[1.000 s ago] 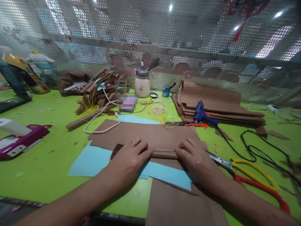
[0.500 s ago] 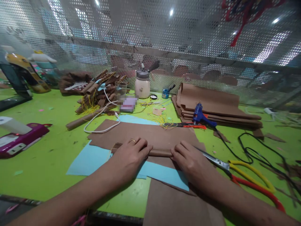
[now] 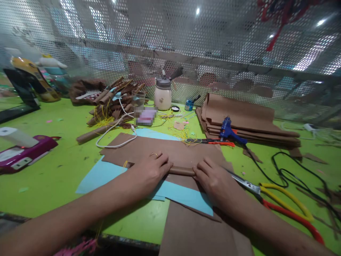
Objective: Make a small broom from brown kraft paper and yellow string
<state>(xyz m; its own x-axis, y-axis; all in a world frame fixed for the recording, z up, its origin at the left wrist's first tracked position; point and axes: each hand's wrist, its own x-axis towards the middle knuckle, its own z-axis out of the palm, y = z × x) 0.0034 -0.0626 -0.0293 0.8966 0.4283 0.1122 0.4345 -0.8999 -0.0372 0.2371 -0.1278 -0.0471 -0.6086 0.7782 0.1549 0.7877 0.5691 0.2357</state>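
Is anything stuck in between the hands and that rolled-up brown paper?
No, nothing that I can see. The left hand and the right hand both touch the brown paper roll directly. The big scissors lie off to the right hand's outer side, not in between.

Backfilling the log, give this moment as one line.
left grip: on brown roll | right grip: on same roll, further right | roll: over brown sheet | scissors: handles right of right grip
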